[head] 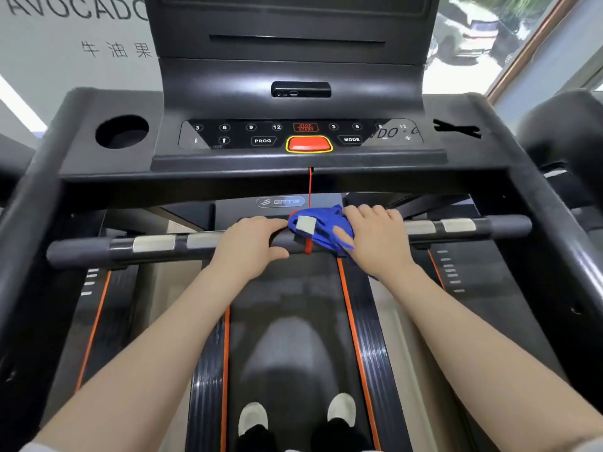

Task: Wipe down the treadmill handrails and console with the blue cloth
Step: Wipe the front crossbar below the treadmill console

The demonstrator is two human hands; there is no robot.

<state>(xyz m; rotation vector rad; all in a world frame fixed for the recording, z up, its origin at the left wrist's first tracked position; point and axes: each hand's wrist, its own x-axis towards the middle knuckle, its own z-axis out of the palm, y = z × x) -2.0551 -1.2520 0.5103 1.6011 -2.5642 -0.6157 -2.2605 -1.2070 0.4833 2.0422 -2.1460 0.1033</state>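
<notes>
The blue cloth (321, 228), with a white tag, lies bunched on the middle of the treadmill's front crossbar handrail (163, 244). My right hand (375, 238) grips the cloth against the bar, thumb underneath. My left hand (251, 243) sits just left of the cloth, fingers curled over the bar. Above the bar, the black console (303, 135) shows number buttons, PROG and MODE keys and a red stop button (309, 144). A red safety cord (310, 190) hangs from the console down to the bar beside the cloth.
Long side handrails (551, 210) run down both edges of the view. A round cup holder (121, 132) sits at the console's left. The running belt (287, 305) lies below, with my two white shoes (253, 415) on it. A window is at the upper right.
</notes>
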